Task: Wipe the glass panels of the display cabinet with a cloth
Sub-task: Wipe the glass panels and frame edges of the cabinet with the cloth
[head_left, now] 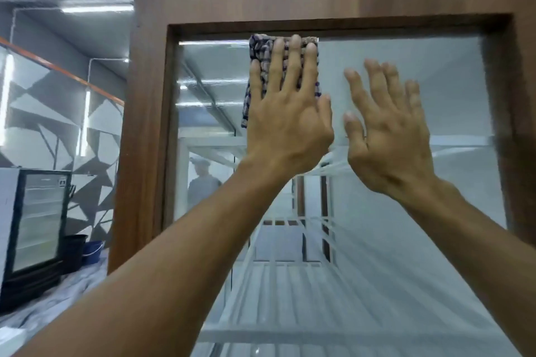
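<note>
The display cabinet has a dark wooden frame (145, 124) around a large glass panel (435, 72). A folded blue-and-white patterned cloth (261, 51) lies flat against the glass just under the top edge of the frame. My left hand (287, 122) presses it there with fingers spread and straight, covering most of it. My right hand (385, 130) is beside it to the right, palm toward the glass, fingers apart, holding nothing. Whether the right palm touches the glass is unclear.
White wire shelves (290, 269) show behind the glass, along with a faint reflection of a person (203, 180). At the left stand a black glass-door fridge (37, 220), a dark bin (74, 252) and a blue bucket (92, 252) on plastic sheeting (58, 298).
</note>
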The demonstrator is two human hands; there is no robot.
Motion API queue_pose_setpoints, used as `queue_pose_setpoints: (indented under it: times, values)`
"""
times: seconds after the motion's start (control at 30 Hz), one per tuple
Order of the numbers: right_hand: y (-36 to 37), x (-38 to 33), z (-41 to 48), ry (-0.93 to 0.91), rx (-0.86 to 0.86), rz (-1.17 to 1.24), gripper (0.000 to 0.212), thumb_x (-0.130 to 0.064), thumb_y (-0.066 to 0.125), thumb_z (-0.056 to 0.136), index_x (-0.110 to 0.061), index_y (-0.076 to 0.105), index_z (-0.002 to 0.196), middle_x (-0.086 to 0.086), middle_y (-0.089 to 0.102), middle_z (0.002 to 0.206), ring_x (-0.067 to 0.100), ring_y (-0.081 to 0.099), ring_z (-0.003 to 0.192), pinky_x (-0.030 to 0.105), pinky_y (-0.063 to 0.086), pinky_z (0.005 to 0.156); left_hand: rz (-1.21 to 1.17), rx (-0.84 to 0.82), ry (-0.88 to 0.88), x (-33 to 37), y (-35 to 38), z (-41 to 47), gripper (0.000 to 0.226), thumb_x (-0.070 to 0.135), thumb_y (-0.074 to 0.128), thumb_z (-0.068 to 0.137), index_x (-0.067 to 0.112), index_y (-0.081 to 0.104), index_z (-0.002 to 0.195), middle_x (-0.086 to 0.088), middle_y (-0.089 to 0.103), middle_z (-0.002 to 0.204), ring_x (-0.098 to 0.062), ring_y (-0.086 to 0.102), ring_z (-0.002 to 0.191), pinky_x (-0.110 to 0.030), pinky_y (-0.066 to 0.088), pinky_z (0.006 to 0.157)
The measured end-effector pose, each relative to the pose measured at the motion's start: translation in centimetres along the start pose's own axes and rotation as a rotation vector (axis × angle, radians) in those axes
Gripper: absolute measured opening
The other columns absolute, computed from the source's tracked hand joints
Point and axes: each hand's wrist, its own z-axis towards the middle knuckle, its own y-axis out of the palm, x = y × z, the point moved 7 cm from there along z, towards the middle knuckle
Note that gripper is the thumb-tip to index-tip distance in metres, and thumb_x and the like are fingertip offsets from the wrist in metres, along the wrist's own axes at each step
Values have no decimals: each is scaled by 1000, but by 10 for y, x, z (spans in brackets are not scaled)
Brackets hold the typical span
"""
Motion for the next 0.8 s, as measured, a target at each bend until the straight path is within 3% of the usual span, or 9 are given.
queue_pose_setpoints:
  times: [0.17, 0.27, 0.37, 0.47, 0.6, 0.8]
  values:
    - [-17, 45, -12, 180, 72, -51, 65, -43, 18, 101, -27, 14, 163, 8, 5, 172, 22, -1, 159, 44, -5, 128, 16, -24, 169, 55, 14, 18, 68, 44, 18, 105, 20, -3, 166, -1, -9, 174, -18, -16, 159, -46, -10, 129]
    - [-28, 75, -29, 176, 69, -135, 67, -44, 14, 99, -22, 17, 162, 13, 8, 171, 24, -4, 158, 48, -6, 128, 15, -24, 153, 60, 16, 26, 68, 45, 15, 105, 22, -3, 166, 1, -10, 173, -16, -16, 159, -44, -12, 128]
    - [-38, 98, -56, 208, 124, -291, 69, -48, 11, 100, -17, 25, 160, 19, 13, 168, 28, -7, 158, 54, -9, 126, -13, -42, 180, 113, 27, 37, 66, 43, 18, 108, 18, -5, 165, -2, -12, 173, -19, -17, 159, -46, -12, 128]
    - [-43, 119, -86, 309, 113, -319, 74, -54, 3, 98, -18, 13, 161, 11, 0, 170, 27, -12, 157, 58, -10, 125, -41, -83, 303, 175, 42, 45, 65, 41, 18, 109, 17, -6, 165, -2, -13, 173, -19, -17, 158, -46, -14, 128]
    - [-40, 126, -112, 327, 103, -288, 82, -56, -8, 92, -10, -6, 161, 8, -14, 170, 23, -15, 157, 53, -3, 128, -37, -94, 297, 207, 52, 49, 66, 41, 18, 109, 15, -4, 165, -3, -11, 173, -20, -17, 159, -48, -13, 128]
    - [-37, 127, -137, 258, 85, -296, 79, -48, -9, 93, -9, -3, 162, 11, -14, 169, 24, -18, 156, 50, -7, 128, -30, -134, 393, 215, 55, 5, 66, 43, 17, 109, 15, -5, 165, -1, -11, 173, -18, -17, 158, -47, -12, 128]
